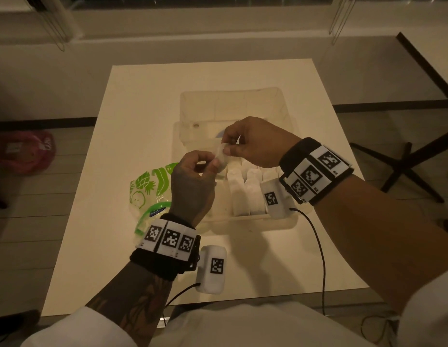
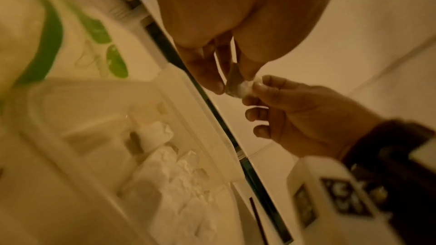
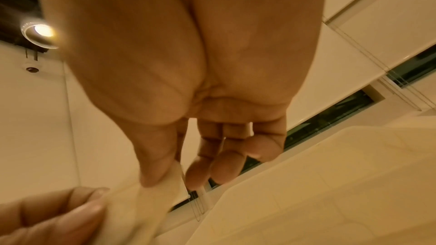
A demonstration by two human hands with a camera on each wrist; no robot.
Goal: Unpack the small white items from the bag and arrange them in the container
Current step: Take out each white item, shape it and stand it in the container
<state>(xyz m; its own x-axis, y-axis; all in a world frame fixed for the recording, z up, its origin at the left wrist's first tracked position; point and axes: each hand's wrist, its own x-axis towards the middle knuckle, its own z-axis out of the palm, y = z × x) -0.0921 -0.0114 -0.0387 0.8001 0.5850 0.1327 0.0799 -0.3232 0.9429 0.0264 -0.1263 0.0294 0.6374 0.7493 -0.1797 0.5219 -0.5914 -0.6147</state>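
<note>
left hand (image 1: 192, 176) + right hand (image 1: 253, 144): fingers pinching one white item (image 1: 223, 156) | above container (image 1: 290, 221) | risk: weak pinch, item drops outside container onto worktop (image 1: 132, 96)

White table (image 1: 142, 101) w/ clear container (image 1: 243, 226) & fruit-print bag (image 1: 147, 184)

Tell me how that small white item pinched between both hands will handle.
Probably floppy: the small white item sags and creases between the left hand and right hand. Likely very light, since fingertip pinches carry it. Its thin, wrapper-like edge may tear if tugged.
</note>
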